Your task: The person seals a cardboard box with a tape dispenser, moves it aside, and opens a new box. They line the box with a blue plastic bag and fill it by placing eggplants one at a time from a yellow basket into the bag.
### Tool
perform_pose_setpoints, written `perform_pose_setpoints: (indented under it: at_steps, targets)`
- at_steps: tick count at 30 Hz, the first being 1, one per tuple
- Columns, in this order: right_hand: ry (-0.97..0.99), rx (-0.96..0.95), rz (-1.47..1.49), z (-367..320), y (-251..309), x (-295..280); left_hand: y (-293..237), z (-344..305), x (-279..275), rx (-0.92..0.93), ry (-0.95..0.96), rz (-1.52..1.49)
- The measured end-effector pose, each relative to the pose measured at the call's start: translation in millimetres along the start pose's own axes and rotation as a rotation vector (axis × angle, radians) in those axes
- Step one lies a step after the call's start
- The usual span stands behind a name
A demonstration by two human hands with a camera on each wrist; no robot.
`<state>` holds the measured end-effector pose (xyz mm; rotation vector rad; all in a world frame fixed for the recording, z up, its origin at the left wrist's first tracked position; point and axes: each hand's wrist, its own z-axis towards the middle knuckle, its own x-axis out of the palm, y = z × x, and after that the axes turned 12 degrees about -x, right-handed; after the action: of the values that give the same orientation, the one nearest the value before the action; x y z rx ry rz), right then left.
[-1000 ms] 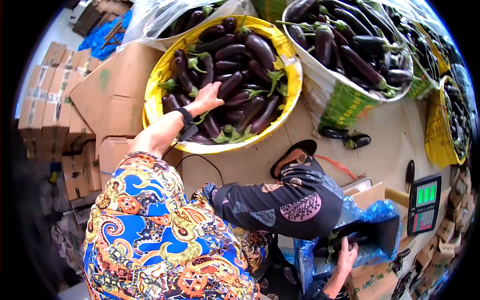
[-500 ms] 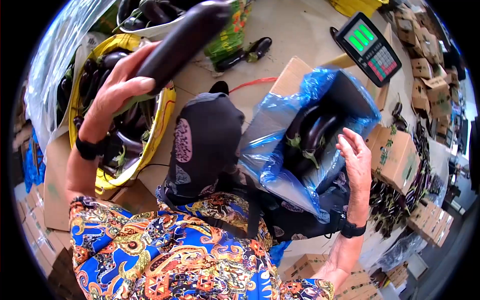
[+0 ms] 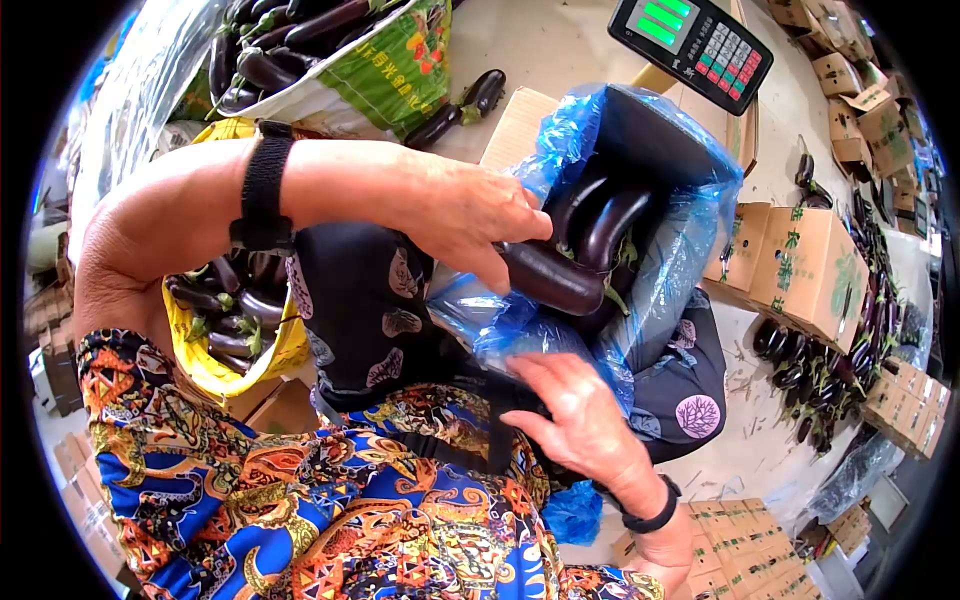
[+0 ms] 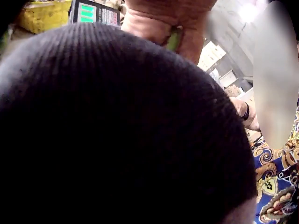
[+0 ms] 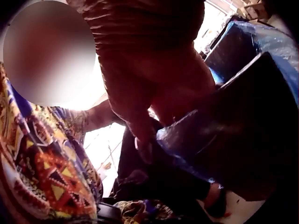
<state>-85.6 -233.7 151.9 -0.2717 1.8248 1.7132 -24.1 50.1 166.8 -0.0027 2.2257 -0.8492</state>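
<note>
My left hand (image 3: 480,225) reaches across my knee and grips a dark purple eggplant (image 3: 555,280) by its stem end, holding it over the mouth of a blue plastic-lined box (image 3: 690,230). Two or three eggplants (image 3: 610,230) lie inside that liner. Below it my right hand (image 3: 570,415) is spread with relaxed fingers that touch the near edge of the blue plastic. In the right wrist view the right hand (image 5: 154,93) hangs beside the blue liner (image 5: 243,116). The left wrist view is mostly blocked by dark knit fabric, with only the left hand (image 4: 163,18) at the top.
A yellow basket (image 3: 215,365) of eggplants sits at my left behind the arm. A green-printed sack (image 3: 370,70) full of eggplants stands at the top left, with loose ones (image 3: 460,105) on the floor. A scale display (image 3: 690,40) and cardboard boxes (image 3: 800,270) stand at the right.
My left hand lifted an eggplant from the yellow basket and carried it right to the blue-lined box. My right hand moved from the box's far side to its near edge.
</note>
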Motion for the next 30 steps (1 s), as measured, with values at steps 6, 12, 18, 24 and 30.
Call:
perform_pose_setpoints:
  at_steps: [6, 12, 18, 24, 30]
  targets:
    - [-0.063, -0.080, 0.045, -4, 1, 8, -22, 33, -11, 0.051, 0.071, 0.100]
    - [-0.090, -0.071, 0.112, -6, 0, 7, -23, 90, 27, 0.177, 0.274, 0.278]
    - [-0.108, -0.006, 0.070, -16, -8, 3, -20, 106, 74, 0.168, 0.086, 0.520]
    - [-0.122, -0.002, 0.137, -17, -12, -6, -23, 109, 46, 0.169, 0.166, 0.312]
    - [-0.364, 0.281, 0.135, -25, -16, -38, -12, 106, 47, 0.082, 0.409, -0.033]
